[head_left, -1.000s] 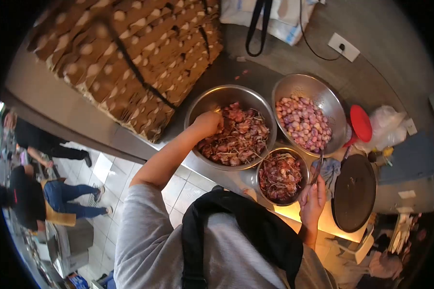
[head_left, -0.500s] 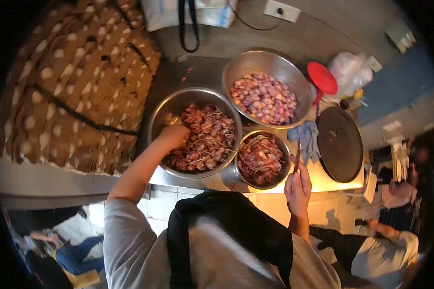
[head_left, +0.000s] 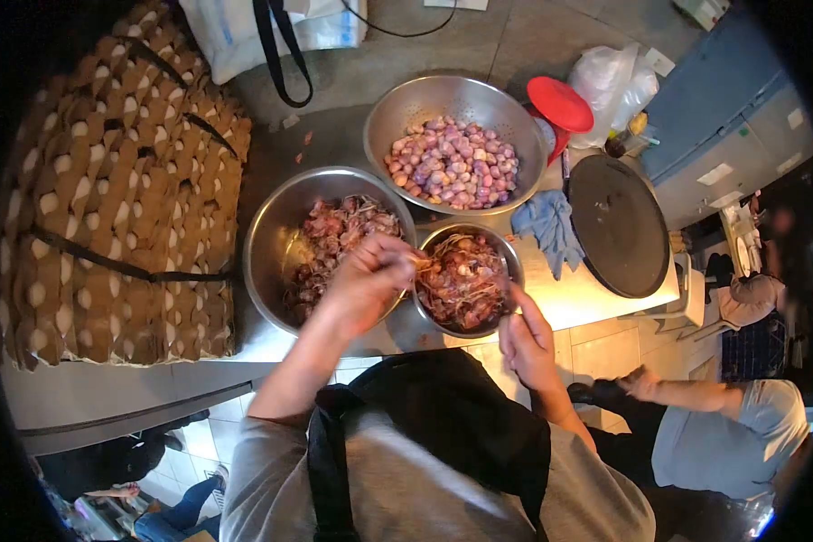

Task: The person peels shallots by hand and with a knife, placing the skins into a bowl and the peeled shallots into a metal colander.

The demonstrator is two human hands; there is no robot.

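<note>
My left hand (head_left: 370,282) is raised over the gap between the large steel bowl (head_left: 260,271) and the small steel bowl (head_left: 515,257). Its fingers pinch a small shallot (head_left: 420,262), mostly hidden and blurred. At the right rim of the small bowl, my right hand (head_left: 528,343) is closed around a knife (head_left: 506,294), whose blade is hard to make out. Unpeeled shallots (head_left: 334,221) with stringy roots lie in the large bowl. Reddish skins and roots (head_left: 465,294) fill much of the small one. Behind them a steel colander (head_left: 425,98) holds peeled, pinkish shallots (head_left: 456,163).
Stacked egg trays (head_left: 126,217) tied with black straps stand at the left. To the right are a blue cloth (head_left: 551,230), a dark round lid (head_left: 619,226), a red scale (head_left: 560,104) and plastic bags (head_left: 605,86). Another person (head_left: 727,434) is at the lower right.
My left hand has come out of the large bowl and moved right, now pinching a shallot. My right hand with the knife has moved left to the small bowl. The view has shifted.
</note>
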